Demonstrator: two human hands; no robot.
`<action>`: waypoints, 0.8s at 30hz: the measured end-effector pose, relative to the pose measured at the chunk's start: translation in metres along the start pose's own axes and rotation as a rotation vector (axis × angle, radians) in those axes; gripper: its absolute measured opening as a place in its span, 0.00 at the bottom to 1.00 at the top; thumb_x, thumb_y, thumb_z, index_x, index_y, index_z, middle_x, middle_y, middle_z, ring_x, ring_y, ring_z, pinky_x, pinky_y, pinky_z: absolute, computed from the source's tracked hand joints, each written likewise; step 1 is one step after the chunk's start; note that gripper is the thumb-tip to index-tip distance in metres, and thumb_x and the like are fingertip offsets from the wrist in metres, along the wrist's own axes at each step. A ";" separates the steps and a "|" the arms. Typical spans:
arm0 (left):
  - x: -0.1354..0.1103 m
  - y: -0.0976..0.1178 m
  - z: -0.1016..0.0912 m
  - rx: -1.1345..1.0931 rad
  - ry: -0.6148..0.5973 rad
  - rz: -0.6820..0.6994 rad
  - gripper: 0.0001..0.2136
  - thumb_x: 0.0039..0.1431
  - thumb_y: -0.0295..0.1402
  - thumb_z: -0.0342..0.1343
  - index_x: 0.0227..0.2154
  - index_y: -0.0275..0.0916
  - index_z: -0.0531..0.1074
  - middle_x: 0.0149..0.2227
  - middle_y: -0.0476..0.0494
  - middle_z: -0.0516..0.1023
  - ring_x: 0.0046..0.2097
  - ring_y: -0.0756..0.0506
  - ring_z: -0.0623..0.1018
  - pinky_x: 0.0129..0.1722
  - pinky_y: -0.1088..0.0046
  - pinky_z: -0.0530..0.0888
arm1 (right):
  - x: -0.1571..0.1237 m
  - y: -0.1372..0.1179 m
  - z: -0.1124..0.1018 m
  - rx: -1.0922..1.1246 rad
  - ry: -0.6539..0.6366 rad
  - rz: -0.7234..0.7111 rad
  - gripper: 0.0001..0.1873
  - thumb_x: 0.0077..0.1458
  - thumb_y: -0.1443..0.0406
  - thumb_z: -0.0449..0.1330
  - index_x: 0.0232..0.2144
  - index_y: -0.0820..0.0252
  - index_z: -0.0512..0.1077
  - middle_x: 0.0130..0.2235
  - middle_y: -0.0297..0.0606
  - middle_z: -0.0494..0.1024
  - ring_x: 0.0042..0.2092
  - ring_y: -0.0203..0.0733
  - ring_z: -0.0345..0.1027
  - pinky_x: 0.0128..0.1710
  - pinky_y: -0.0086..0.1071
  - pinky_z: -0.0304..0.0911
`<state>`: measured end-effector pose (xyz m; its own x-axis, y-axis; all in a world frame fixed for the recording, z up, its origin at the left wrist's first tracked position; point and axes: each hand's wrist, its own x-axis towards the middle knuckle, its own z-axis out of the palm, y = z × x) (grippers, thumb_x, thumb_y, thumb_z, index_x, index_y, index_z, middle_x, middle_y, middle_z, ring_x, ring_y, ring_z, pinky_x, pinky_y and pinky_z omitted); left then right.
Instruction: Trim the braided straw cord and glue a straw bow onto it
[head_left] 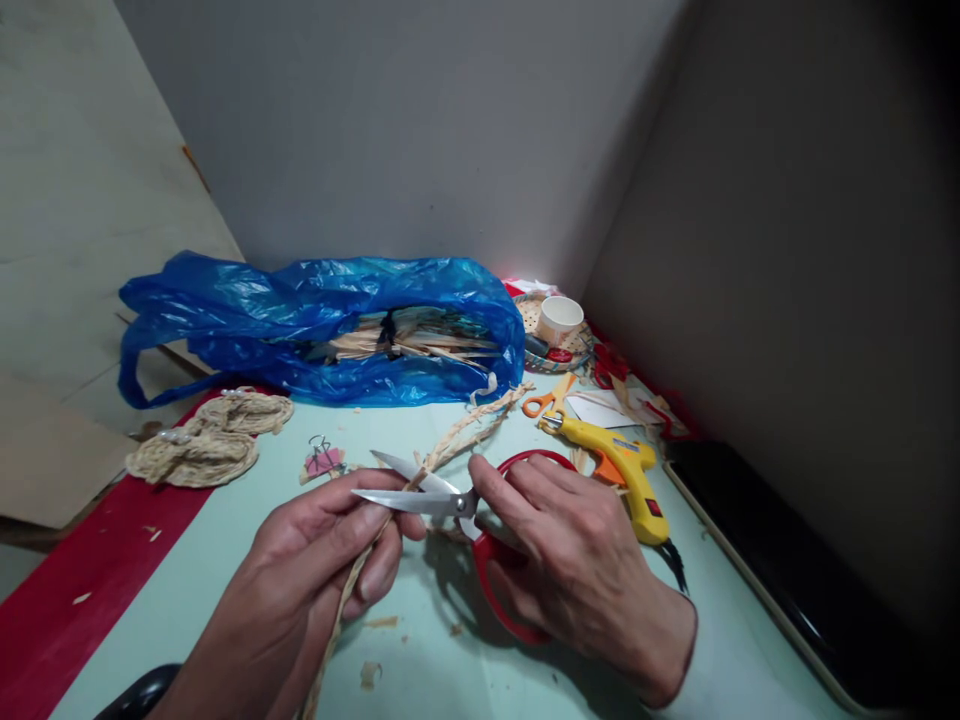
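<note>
Between thumb and fingers, my left hand (322,560) pinches a braided straw cord (457,440). One end of the cord runs down past the palm to the bottom edge; the other reaches up toward the blue bag. My right hand (577,550) grips red-handled scissors (412,502), fingers through the loops. Their blades are spread, with the cord lying between them just above my left fingertips. Two woven straw slippers (191,458) with small shiny beads sit on the left. A pink piece with a binder clip (322,460) lies behind my left hand.
A blue plastic bag (322,290) holding straw bundles spans the back. At right lie a yellow glue gun (615,455), orange scissors (551,397), a basket (525,315) with a white cup (561,320), and a black phone-like slab (772,560). Straw scraps dot the pale table.
</note>
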<state>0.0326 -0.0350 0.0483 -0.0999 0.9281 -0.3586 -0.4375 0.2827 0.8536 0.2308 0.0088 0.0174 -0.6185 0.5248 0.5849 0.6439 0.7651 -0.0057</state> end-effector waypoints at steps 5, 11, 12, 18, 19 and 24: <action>0.003 0.001 -0.002 0.009 -0.029 -0.009 0.04 0.53 0.27 0.66 0.31 0.42 0.82 0.29 0.47 0.83 0.24 0.53 0.74 0.22 0.83 0.70 | -0.001 0.000 -0.001 -0.004 0.022 -0.014 0.15 0.60 0.70 0.52 0.48 0.70 0.71 0.29 0.37 0.71 0.29 0.41 0.61 0.27 0.34 0.53; 0.003 0.000 -0.004 0.046 -0.035 -0.005 0.02 0.56 0.28 0.65 0.31 0.39 0.82 0.27 0.47 0.81 0.21 0.55 0.68 0.23 0.84 0.71 | -0.001 -0.002 0.000 -0.024 0.018 0.019 0.13 0.62 0.71 0.52 0.45 0.69 0.72 0.27 0.36 0.72 0.27 0.40 0.62 0.27 0.34 0.52; 0.003 0.000 -0.005 0.043 -0.038 -0.005 0.02 0.56 0.28 0.65 0.31 0.39 0.81 0.27 0.47 0.81 0.20 0.56 0.67 0.23 0.84 0.71 | -0.002 -0.002 0.001 -0.022 0.010 0.025 0.12 0.62 0.71 0.52 0.45 0.68 0.72 0.27 0.35 0.72 0.27 0.39 0.62 0.27 0.33 0.52; 0.004 -0.001 -0.007 0.034 -0.026 0.016 0.05 0.52 0.27 0.68 0.33 0.41 0.81 0.28 0.47 0.82 0.21 0.54 0.69 0.21 0.83 0.69 | -0.004 -0.001 0.002 0.090 -0.031 0.069 0.12 0.61 0.72 0.51 0.43 0.66 0.72 0.28 0.36 0.74 0.27 0.40 0.64 0.26 0.32 0.53; 0.004 -0.001 -0.007 0.029 -0.012 0.023 0.07 0.49 0.28 0.69 0.33 0.41 0.82 0.29 0.46 0.82 0.22 0.53 0.71 0.20 0.82 0.69 | -0.003 0.000 0.001 0.146 -0.039 0.107 0.12 0.59 0.71 0.52 0.43 0.66 0.72 0.29 0.36 0.75 0.27 0.39 0.64 0.26 0.32 0.54; 0.006 -0.003 -0.008 0.027 0.060 -0.027 0.13 0.41 0.36 0.74 0.32 0.39 0.82 0.28 0.44 0.81 0.30 0.50 0.77 0.26 0.83 0.74 | 0.003 0.006 0.000 0.346 0.024 0.323 0.09 0.53 0.72 0.54 0.36 0.61 0.71 0.26 0.31 0.72 0.25 0.35 0.60 0.27 0.28 0.55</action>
<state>0.0263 -0.0325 0.0410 -0.1427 0.9041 -0.4027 -0.4163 0.3143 0.8531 0.2329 0.0147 0.0193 -0.3979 0.7506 0.5276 0.6107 0.6458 -0.4582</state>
